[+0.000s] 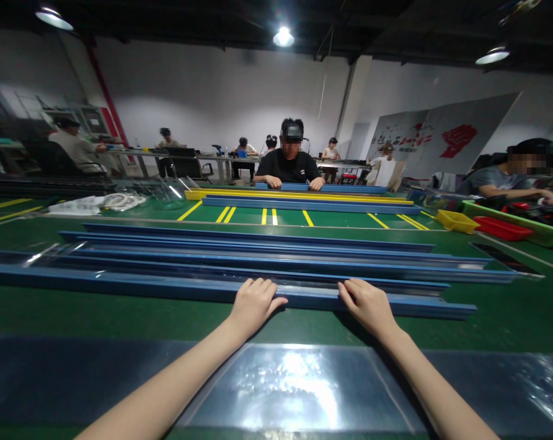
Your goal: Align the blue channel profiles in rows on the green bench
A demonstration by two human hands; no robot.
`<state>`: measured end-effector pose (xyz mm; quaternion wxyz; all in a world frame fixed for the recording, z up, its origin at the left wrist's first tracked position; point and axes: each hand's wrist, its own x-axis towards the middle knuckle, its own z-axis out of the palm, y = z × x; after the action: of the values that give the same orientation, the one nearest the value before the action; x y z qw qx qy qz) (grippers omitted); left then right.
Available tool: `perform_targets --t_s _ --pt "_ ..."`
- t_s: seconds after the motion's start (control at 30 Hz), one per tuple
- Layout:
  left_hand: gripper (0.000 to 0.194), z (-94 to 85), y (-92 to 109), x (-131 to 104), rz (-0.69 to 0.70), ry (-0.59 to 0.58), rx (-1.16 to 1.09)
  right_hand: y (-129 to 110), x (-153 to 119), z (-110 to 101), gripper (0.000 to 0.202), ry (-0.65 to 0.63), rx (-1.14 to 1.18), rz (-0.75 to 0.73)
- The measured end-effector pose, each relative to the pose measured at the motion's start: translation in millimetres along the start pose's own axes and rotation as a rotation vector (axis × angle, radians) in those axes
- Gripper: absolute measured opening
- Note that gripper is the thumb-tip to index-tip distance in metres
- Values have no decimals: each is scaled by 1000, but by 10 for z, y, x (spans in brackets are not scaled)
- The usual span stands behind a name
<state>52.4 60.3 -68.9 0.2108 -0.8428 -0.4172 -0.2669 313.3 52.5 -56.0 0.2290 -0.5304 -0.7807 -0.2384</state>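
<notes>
Across the green table lies a long blue channel strip (pixel 308 298), with clear plastic along its inside. My left hand (pixel 254 305) is closed over its near edge, fingers curled inside and thumb pointing right along the front. To the right, my right hand (pixel 366 305) grips the same edge with bent fingers and the thumb in front. Just behind, more blue channel strips (pixel 276 264) lie roughly parallel. A glossy clear plastic sheet (pixel 299 391) is spread flat under my forearms.
Opposite, a person (pixel 291 159) holds another strip beside a yellow strip (pixel 303 195). At right are a yellow bin (pixel 456 221), a red tray (pixel 504 228), a green tray (pixel 528 226) and a flat dark object (pixel 505 260). Coiled clear material (pixel 123 201) lies at left.
</notes>
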Motion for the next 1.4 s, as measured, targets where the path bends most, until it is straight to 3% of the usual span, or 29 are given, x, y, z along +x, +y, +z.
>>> perform_targets --t_s 0.4,0.57,0.83,1.4 --pt "37 12 -8 1 -12 5 -22 9 0 35 37 2 -2 3" --pt "38 20 -10 1 -24 5 -20 5 5 13 39 -60 12 22" --pt "33 22 4 3 -16 7 13 26 50 -153 39 -265 126 -47" --pt "35 -15 13 17 -51 6 48 47 83 -198 48 -311 62 -37"
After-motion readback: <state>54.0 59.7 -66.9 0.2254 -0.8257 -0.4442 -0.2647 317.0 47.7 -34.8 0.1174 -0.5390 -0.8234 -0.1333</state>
